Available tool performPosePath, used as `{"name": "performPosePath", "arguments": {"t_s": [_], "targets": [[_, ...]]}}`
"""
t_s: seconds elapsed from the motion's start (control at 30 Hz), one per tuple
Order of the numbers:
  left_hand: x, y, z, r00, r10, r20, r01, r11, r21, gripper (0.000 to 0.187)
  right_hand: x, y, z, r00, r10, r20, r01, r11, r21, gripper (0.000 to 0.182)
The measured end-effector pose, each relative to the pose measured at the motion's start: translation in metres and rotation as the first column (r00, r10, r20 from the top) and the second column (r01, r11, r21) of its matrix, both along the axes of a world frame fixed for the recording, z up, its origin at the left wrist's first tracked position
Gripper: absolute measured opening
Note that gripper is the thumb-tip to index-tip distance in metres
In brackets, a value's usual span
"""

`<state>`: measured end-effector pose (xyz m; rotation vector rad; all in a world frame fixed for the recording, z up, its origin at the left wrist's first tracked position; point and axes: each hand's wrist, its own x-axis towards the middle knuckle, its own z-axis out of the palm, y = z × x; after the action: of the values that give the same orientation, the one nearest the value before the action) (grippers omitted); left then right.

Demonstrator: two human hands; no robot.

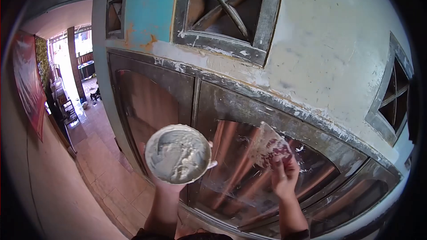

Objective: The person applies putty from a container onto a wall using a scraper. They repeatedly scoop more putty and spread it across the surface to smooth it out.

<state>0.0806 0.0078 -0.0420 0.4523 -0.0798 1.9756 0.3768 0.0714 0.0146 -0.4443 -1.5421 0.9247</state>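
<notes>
Round pale bowl of grey-white putty (179,156): nearest the camera, left of centre, open top facing up towards it, the putty heaped and streaked inside, the rim crusted

Left hand (170,187): clamped on the bowl from beneath, mostly hidden by it, fingertips showing at its right side

Right hand (285,175): thumb and fingers closed together on the scraper's lower edge, well apart from the bowl

Flat, roughly triangular scraper, pale with dark red patches (269,147): in the right hand, one corner pointing up, smeared with putty; whether it touches what lies behind, I cannot tell

Dark brown wooden panels with arched, glossy insets (231,105): behind both hands, spotted with white

Weathered wooden beam streaked white (284,106): along the top of the panels

Cream plaster wall (324,44): above the beam, with a turquoise area (149,6) and orange stains to the left

Grey wooden vent frames with crossed bars (262,40): three, set in the wall

Pinkish tiled floor (109,169): at left, reaching towards a bright opening
</notes>
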Motion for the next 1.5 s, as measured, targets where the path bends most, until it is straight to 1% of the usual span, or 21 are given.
{"name": "performPosePath", "arguments": {"t_s": [0.07, 0.13, 0.2, 0.27, 0.33, 0.37, 0.4, 0.47, 0.53, 0.6, 0.67, 0.73, 0.83, 0.97, 1.07, 1.13, 1.3, 1.37, 1.43, 1.47, 1.5], "targets": [[-0.014, -0.009, 0.008, 0.998, 0.067, -0.019, -0.067, 0.998, 0.006, 0.091, -0.017, 0.005, 0.008, 0.929, -0.206, 0.307, 0.050, 0.892, 0.449, 0.044], [-0.022, -0.019, 0.017, 0.990, 0.134, -0.043, -0.134, 0.991, 0.013, 0.091, -0.048, 0.000, 0.033, 0.792, -0.304, 0.529, -0.087, 0.802, 0.591, 0.058], [-0.022, -0.034, 0.026, 0.988, 0.145, -0.054, -0.143, 0.989, 0.043, 0.092, -0.091, 0.012, 0.046, 0.664, -0.582, 0.470, -0.106, 0.548, 0.830, 0.059], [-0.022, -0.046, 0.031, 0.986, 0.152, -0.070, -0.145, 0.985, 0.098, 0.094, -0.136, 0.017, 0.055, 0.526, -0.773, 0.356, -0.104, 0.356, 0.929, 0.052], [-0.024, -0.053, 0.027, 0.981, 0.173, -0.088, -0.161, 0.979, 0.127, 0.094, -0.185, 0.036, 0.059, 0.412, -0.898, 0.154, -0.058, 0.142, 0.988, 0.051], [-0.025, -0.057, 0.027, 0.980, 0.132, -0.151, -0.113, 0.985, 0.132, 0.094, -0.208, 0.048, 0.060, 0.384, -0.922, 0.046, -0.040, 0.034, 0.999, 0.051], [-0.027, -0.060, 0.026, 0.973, 0.093, -0.211, -0.065, 0.989, 0.135, 0.095, -0.228, 0.061, 0.062, 0.391, -0.920, -0.011, -0.011, -0.017, 1.000, 0.051], [-0.033, -0.064, 0.015, 0.967, 0.146, -0.208, -0.117, 0.983, 0.144, 0.093, -0.264, 0.083, 0.068, 0.408, -0.912, -0.045, 0.015, -0.042, 0.999, 0.051], [-0.041, -0.065, -0.005, 0.954, 0.287, -0.083, -0.288, 0.958, 0.001, 0.095, -0.291, 0.101, 0.073, 0.377, -0.923, -0.077, 0.085, -0.048, 0.995, 0.051], [-0.047, -0.072, -0.013, 0.952, 0.305, 0.009, -0.305, 0.952, -0.003, 0.095, -0.308, 0.116, 0.073, 0.364, -0.930, -0.052, 0.090, -0.020, 0.996, 0.054], [-0.051, -0.077, -0.013, 0.941, 0.323, 0.099, -0.324, 0.946, -0.006, 0.095, -0.317, 0.128, 0.073, 0.281, -0.959, -0.039, 0.066, -0.021, 0.998, 0.056], [-0.051, -0.085, -0.009, 0.925, 0.354, 0.139, -0.345, 0.935, -0.084, 0.081, -0.325, 0.138, 0.072, 0.286, -0.958, -0.027, 0.061, -0.010, 0.998, 0.057], [-0.055, -0.084, -0.008, 0.944, 0.313, 0.106, -0.309, 0.950, -0.051, 0.083, -0.333, 0.151, 0.070, 0.224, -0.975, -0.012, 0.075, 0.005, 0.997, 0.057], [-0.061, -0.077, -0.016, 0.949, 0.309, 0.070, -0.306, 0.951, -0.046, 0.086, -0.337, 0.160, 0.069, 0.225, -0.974, 0.022, 0.109, 0.048, 0.993, 0.056], [-0.067, -0.064, -0.026, 0.955, 0.286, 0.077, -0.285, 0.958, -0.023, 0.095, -0.337, 0.163, 0.067, 0.221, -0.975, -0.026, 0.112, -0.001, 0.994, 0.057], [-0.066, -0.063, -0.033, 0.957, 0.278, 0.083, -0.277, 0.961, -0.022, 0.102, -0.333, 0.161, 0.065, 0.201, -0.980, 0.003, 0.080, 0.020, 0.997, 0.058], [-0.062, -0.060, -0.036, 0.951, 0.298, 0.085, -0.298, 0.954, -0.023, 0.100, -0.334, 0.157, 0.058, 0.191, -0.982, 0.012, 0.071, 0.026, 0.997, 0.058], [-0.062, -0.061, -0.035, 0.948, 0.312, 0.061, -0.311, 0.950, -0.024, 0.098, -0.332, 0.156, 0.051, 0.228, -0.973, 0.014, 0.044, 0.025, 0.999, 0.057], [-0.057, -0.066, -0.022, 0.875, 0.185, 0.448, -0.204, 0.979, -0.006, 0.095, -0.330, 0.142, 0.039, 0.288, -0.958, 0.006, 0.059, 0.024, 0.998, 0.056], [-0.055, -0.069, -0.013, 0.876, 0.186, 0.445, -0.208, 0.978, 0.001, 0.095, -0.332, 0.138, 0.038, 0.347, -0.938, -0.010, 0.073, 0.017, 0.997, 0.054], [-0.051, -0.073, -0.001, 0.848, 0.135, 0.512, -0.176, 0.984, 0.032, 0.095, -0.331, 0.128, 0.045, 0.346, -0.938, -0.040, 0.029, -0.032, 0.999, 0.054]]}}
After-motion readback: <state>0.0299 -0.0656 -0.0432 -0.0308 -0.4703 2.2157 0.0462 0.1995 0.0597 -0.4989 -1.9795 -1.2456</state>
